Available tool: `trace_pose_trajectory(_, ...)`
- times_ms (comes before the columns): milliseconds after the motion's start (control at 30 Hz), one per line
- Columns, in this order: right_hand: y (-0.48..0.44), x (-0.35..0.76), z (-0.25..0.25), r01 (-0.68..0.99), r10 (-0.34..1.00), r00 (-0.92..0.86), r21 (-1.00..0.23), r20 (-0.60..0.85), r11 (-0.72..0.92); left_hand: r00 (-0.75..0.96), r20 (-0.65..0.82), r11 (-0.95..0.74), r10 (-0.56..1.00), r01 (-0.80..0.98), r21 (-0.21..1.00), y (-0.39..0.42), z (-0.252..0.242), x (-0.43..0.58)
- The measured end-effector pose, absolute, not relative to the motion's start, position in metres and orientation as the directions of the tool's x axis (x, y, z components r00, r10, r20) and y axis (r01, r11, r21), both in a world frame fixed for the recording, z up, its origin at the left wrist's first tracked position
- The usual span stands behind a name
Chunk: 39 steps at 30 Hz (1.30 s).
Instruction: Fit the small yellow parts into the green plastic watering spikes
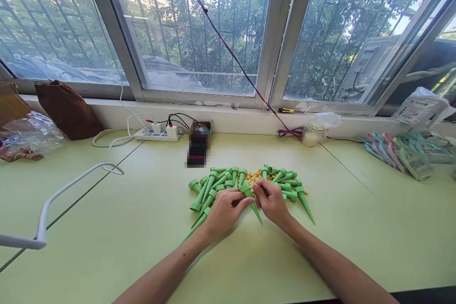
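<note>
My left hand (225, 211) is closed on a green plastic plant watering spike (255, 209), its ribbed wide end up and its point angled down toward me. Close beside that wide end, my right hand (271, 199) has its thumb and fingers pinched together; what is between them is too small to make out. Many more green spikes (210, 185) lie heaped around my left hand. Another group of green spikes (285, 175) is behind and right of my right hand. Small yellow pieces (253, 176) are piled between the two groups, partly hidden by my hands.
A white power strip (156, 135) with plugs and a small open box (201, 128) stand by the window wall. To the right are a plastic tub (313, 134) and pastel plastic items (402, 152). A white bent arm (71, 190) reaches over the table's left side.
</note>
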State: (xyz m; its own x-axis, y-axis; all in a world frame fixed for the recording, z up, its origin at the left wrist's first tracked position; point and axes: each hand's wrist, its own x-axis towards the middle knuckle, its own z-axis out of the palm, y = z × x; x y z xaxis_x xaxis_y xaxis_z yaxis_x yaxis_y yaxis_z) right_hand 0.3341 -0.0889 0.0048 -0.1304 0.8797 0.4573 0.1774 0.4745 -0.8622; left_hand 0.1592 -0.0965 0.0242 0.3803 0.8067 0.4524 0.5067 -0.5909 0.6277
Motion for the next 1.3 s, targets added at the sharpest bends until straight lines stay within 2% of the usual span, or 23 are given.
trace_pose_trajectory(233,-0.090,0.332,0.006,0.107,0.900,-0.127,-0.896,0.416,0.430,0.376,0.518,-0.637,0.768,0.535,0.555,-0.099,0.023,0.159)
trace_pose_trajectory(600,-0.093,0.331,0.009,0.013,0.916,-0.147,-0.926,0.372,0.378,0.379,0.689,-0.765,0.618,0.493,0.415,-0.095,0.017,0.158)
trace_pose_trajectory(833,-0.095,0.331,0.014,0.005,0.916,-0.147,-0.926,0.374,0.378,0.420,0.680,-0.789,0.601,0.449,0.419,-0.095,0.017,0.154)
trace_pose_trajectory(1033,-0.097,0.329,0.015,0.013,0.911,-0.141,-0.920,0.387,0.393,0.455,0.684,-0.810,0.569,0.451,0.374,-0.094,0.016,0.151)
trace_pose_trajectory(1133,-0.097,0.329,0.016,0.023,0.903,-0.104,-0.906,0.418,0.422,0.434,0.652,-0.780,0.622,0.423,0.462,-0.093,0.019,0.152)
trace_pose_trajectory(1300,-0.096,0.331,0.016,0.051,0.851,0.053,-0.853,0.522,0.520,0.262,0.527,-0.589,0.808,0.344,0.731,-0.094,0.034,0.155)
